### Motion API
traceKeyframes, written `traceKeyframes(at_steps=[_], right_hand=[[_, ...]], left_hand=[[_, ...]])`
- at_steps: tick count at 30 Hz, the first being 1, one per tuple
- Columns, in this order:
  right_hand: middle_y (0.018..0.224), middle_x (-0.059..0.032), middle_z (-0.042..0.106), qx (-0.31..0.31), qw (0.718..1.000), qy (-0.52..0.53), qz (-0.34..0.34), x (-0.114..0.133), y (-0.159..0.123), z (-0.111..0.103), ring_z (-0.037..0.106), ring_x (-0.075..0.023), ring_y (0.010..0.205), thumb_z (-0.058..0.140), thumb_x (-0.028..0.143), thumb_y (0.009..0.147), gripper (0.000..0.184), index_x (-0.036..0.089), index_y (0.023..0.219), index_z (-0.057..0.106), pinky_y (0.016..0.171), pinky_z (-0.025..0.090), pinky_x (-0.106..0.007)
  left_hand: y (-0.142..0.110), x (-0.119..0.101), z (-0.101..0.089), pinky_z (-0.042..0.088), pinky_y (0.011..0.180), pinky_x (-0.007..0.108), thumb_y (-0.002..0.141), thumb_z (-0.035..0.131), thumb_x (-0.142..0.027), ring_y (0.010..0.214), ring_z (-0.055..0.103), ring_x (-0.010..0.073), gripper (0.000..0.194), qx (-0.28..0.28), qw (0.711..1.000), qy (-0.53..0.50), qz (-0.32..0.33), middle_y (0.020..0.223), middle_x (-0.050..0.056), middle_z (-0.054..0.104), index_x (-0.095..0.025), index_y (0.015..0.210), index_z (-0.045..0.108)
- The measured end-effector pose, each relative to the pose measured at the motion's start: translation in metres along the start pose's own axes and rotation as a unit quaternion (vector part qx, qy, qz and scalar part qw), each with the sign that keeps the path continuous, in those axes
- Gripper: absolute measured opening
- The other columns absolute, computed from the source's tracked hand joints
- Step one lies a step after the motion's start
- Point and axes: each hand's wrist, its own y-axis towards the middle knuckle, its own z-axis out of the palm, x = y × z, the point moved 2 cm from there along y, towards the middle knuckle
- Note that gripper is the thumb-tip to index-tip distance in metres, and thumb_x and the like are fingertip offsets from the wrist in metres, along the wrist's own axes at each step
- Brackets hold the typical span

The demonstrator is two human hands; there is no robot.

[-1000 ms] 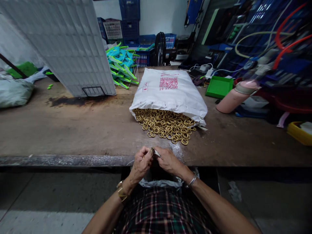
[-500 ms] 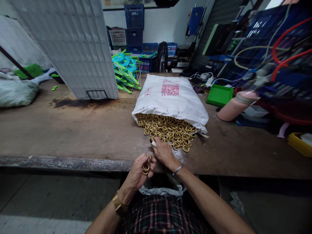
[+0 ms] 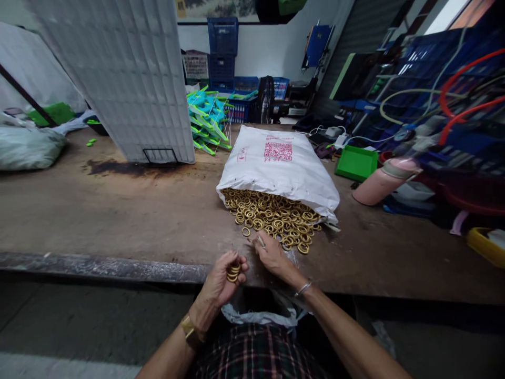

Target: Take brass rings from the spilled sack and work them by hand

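My left hand (image 3: 223, 280) is closed around a small stack of brass rings (image 3: 233, 272) at the near edge of the workbench (image 3: 118, 210). My right hand (image 3: 272, 255) rests on the bench just in front of a heap of brass rings (image 3: 274, 218), its fingers pinched on a small pale tool (image 3: 261, 240) that I cannot name. The heap spills from the open mouth of a white sack (image 3: 278, 163) printed with a red code. A clear plastic bag (image 3: 258, 316) hangs open at my lap below the bench edge.
A grey ribbed panel (image 3: 122, 79) stands on the bench at the left. Behind it lies a pile of teal and green plastic parts (image 3: 207, 118). A green tray (image 3: 356, 162), a pink bottle (image 3: 379, 184) and a yellow tray (image 3: 487, 245) sit to the right. A grey bag (image 3: 27, 147) lies far left.
My right hand has moved from beside the left hand forward to the ring heap and drawn slightly back. The left hand keeps its stack of rings near the bench edge.
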Motion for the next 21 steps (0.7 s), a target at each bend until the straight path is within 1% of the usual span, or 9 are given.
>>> traceKeyframes(at_steps=[2, 4, 6, 9, 12, 15, 18, 21], right_hand=[[0.063, 0.0022, 0.052, 0.019, 0.992, 0.124, -0.002, 0.002, -0.009, -0.007, 0.048, -0.0117, 0.059, 0.036, 0.026, 0.086, 0.018, 0.019, 0.073, 0.046, 0.059, 0.035, -0.022], [0.06, 0.0036, 0.05, 0.049, 0.978, 0.205, 0.001, 0.005, -0.017, -0.011, 0.046, -0.0106, 0.057, 0.038, 0.032, 0.086, 0.021, 0.019, 0.071, 0.045, 0.058, 0.036, -0.022], [0.058, 0.0042, 0.05, 0.077, 0.966, 0.247, 0.003, 0.006, -0.023, -0.011, 0.045, -0.0099, 0.055, 0.041, 0.036, 0.086, 0.023, 0.019, 0.072, 0.046, 0.055, 0.035, -0.021], [0.058, 0.0045, 0.051, 0.1, 0.952, 0.289, 0.014, 0.005, -0.027, -0.007, 0.043, -0.009, 0.051, 0.043, 0.04, 0.085, 0.025, 0.019, 0.073, 0.048, 0.052, 0.033, -0.021], [0.053, 0.0059, 0.046, 0.094, 0.945, 0.308, 0.056, 0.004, -0.029, -0.002, 0.036, -0.0076, 0.045, 0.044, 0.042, 0.083, 0.027, 0.019, 0.069, 0.048, 0.046, 0.029, -0.02], [0.05, 0.0063, 0.043, 0.076, 0.952, 0.286, 0.08, 0.006, -0.028, -0.001, 0.035, -0.0072, 0.044, 0.044, 0.041, 0.082, 0.03, 0.018, 0.063, 0.047, 0.045, 0.028, -0.02], [0.051, 0.0058, 0.044, 0.068, 0.958, 0.264, 0.088, 0.009, -0.026, -0.002, 0.038, -0.0074, 0.046, 0.044, 0.038, 0.082, 0.028, 0.018, 0.061, 0.047, 0.047, 0.029, -0.02], [0.051, 0.0059, 0.044, 0.067, 0.96, 0.251, 0.099, 0.011, -0.022, -0.003, 0.037, -0.0075, 0.047, 0.045, 0.034, 0.08, 0.026, 0.018, 0.061, 0.047, 0.047, 0.029, -0.02]], left_hand=[[0.002, -0.001, 0.002, 0.035, 0.04, 0.015, 0.064, 0.072, -0.035, 0.055, 0.053, 0.0086, 0.03, -0.003, 0.997, 0.063, 0.035, 0.066, -0.001, 0.056, -0.016, 0.075, 0.051], [0.003, 0.0, 0.005, 0.032, 0.037, 0.015, 0.064, 0.071, -0.041, 0.048, 0.048, 0.0072, 0.036, -0.01, 0.989, 0.129, 0.066, 0.061, -0.004, 0.053, -0.017, 0.083, 0.052], [0.004, 0.002, 0.007, 0.029, 0.036, 0.015, 0.064, 0.069, -0.046, 0.043, 0.044, 0.0061, 0.041, -0.011, 0.98, 0.185, 0.08, 0.056, -0.006, 0.05, -0.017, 0.089, 0.052], [0.005, 0.007, 0.01, 0.027, 0.037, 0.016, 0.067, 0.065, -0.05, 0.04, 0.037, 0.0048, 0.04, -0.006, 0.962, 0.255, 0.095, 0.05, -0.007, 0.046, -0.015, 0.085, 0.054], [0.005, 0.008, 0.01, 0.025, 0.038, 0.017, 0.07, 0.062, -0.05, 0.039, 0.033, 0.0043, 0.037, -0.022, 0.943, 0.306, 0.131, 0.047, -0.007, 0.042, -0.015, 0.078, 0.056], [0.004, 0.007, 0.009, 0.024, 0.04, 0.018, 0.071, 0.061, -0.048, 0.04, 0.03, 0.0044, 0.034, -0.022, 0.927, 0.338, 0.16, 0.046, -0.007, 0.04, -0.014, 0.073, 0.057], [0.003, 0.007, 0.009, 0.024, 0.042, 0.019, 0.072, 0.061, -0.046, 0.041, 0.03, 0.0047, 0.032, -0.015, 0.923, 0.348, 0.165, 0.046, -0.007, 0.04, -0.014, 0.072, 0.057], [0.001, 0.008, 0.009, 0.025, 0.042, 0.019, 0.073, 0.06, -0.045, 0.041, 0.031, 0.0051, 0.031, -0.009, 0.926, 0.348, 0.146, 0.047, -0.007, 0.042, -0.014, 0.072, 0.057]])
